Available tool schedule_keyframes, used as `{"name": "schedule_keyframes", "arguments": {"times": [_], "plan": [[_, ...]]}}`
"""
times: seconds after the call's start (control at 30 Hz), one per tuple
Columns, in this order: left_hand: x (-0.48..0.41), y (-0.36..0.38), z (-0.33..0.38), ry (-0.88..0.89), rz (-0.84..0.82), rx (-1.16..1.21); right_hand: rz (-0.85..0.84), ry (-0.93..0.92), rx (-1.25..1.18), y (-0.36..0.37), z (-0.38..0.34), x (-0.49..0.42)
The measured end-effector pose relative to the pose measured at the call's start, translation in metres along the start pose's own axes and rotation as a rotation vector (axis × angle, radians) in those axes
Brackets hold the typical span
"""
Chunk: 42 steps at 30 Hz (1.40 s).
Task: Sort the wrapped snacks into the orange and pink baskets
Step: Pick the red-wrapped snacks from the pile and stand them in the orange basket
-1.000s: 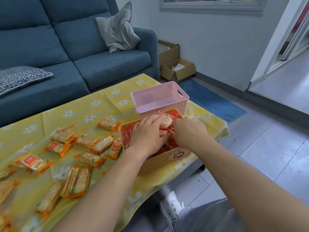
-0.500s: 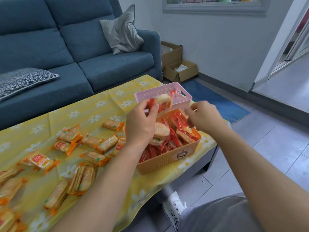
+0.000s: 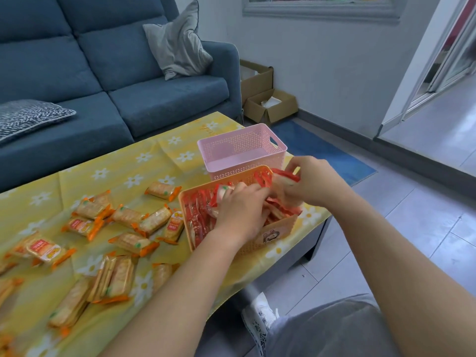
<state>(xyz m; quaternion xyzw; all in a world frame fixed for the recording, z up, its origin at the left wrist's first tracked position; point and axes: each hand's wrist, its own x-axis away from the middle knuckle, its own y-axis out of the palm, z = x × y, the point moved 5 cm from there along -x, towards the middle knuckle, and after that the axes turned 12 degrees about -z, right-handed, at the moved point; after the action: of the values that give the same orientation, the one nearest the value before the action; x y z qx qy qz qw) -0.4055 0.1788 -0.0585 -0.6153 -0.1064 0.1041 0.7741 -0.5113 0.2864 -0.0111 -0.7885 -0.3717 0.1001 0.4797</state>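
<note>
The orange basket (image 3: pixel 279 231) stands near the table's right end, filled with red-wrapped snacks (image 3: pixel 198 217). Behind it is the pink basket (image 3: pixel 242 146), whose visible inside holds nothing. My left hand (image 3: pixel 240 211) is down inside the orange basket, fingers closed among the red-wrapped snacks. My right hand (image 3: pixel 310 180) is over the basket's far right corner, gripping a red-wrapped snack (image 3: pixel 284 175). Several orange-wrapped snacks (image 3: pixel 154 220) lie scattered over the yellow tablecloth to the left.
The yellow flowered tablecloth (image 3: pixel 123 161) covers a low table. A blue sofa (image 3: pixel 108 73) with cushions runs behind it. Cardboard boxes (image 3: pixel 270 105) and a blue mat (image 3: pixel 332 153) sit on the floor at right. My shoe (image 3: pixel 260 318) is below the table edge.
My left hand, which held a red-wrapped snack up above the baskets, has dropped back into the orange basket. My right hand has taken hold of a red-wrapped snack at the basket's corner.
</note>
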Motion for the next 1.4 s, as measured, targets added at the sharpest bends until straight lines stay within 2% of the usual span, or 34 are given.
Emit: {"name": "schedule_keyframes", "arguments": {"times": [0.1, 0.2, 0.27, 0.33, 0.43, 0.63, 0.77, 0.87, 0.97, 1.03, 1.17, 1.3, 1.33, 1.4], "plan": [[-0.008, 0.004, -0.003, -0.01, 0.035, -0.045, 0.021, -0.019, 0.156, 0.006, -0.005, -0.002], [-0.016, 0.0, -0.007, -0.032, 0.076, -0.04, 0.068, -0.036, 0.112, 0.01, -0.002, -0.007], [-0.019, -0.004, -0.009, -0.039, 0.102, -0.046, 0.048, 0.015, 0.162, 0.014, 0.004, -0.01], [-0.022, -0.007, -0.012, -0.055, 0.109, -0.043, 0.017, 0.084, 0.311, 0.017, 0.009, -0.011], [-0.029, -0.007, -0.011, -0.059, 0.08, -0.079, -0.001, 0.095, 0.377, 0.019, 0.01, -0.015], [-0.034, -0.011, -0.012, -0.019, 0.051, 0.024, -0.063, 0.074, 0.238, 0.018, 0.015, -0.021], [-0.034, -0.011, -0.011, -0.104, 0.1, 0.057, -0.121, 0.137, 0.224, 0.029, 0.019, -0.031], [-0.035, -0.01, -0.007, -0.147, 0.132, 0.034, -0.207, 0.218, 0.045, 0.033, 0.029, -0.034], [-0.033, -0.005, 0.002, -0.123, 0.092, -0.073, -0.402, 0.315, -0.158, 0.044, 0.047, -0.03], [-0.033, -0.002, 0.006, -0.097, 0.047, -0.156, -0.493, 0.313, -0.218, 0.052, 0.053, -0.028], [-0.03, 0.0, -0.001, -0.123, 0.046, -0.1, -0.504, 0.245, -0.394, 0.057, 0.05, -0.027], [-0.023, -0.014, -0.014, -0.108, 0.147, 0.144, -0.469, 0.237, -0.172, 0.062, 0.047, -0.024], [-0.023, -0.017, -0.022, -0.134, 0.131, 0.157, -0.46, 0.243, -0.134, 0.064, 0.046, -0.025], [-0.018, -0.016, -0.04, -0.2, -0.029, 0.108, -0.435, 0.231, -0.05, 0.063, 0.041, -0.027]]}}
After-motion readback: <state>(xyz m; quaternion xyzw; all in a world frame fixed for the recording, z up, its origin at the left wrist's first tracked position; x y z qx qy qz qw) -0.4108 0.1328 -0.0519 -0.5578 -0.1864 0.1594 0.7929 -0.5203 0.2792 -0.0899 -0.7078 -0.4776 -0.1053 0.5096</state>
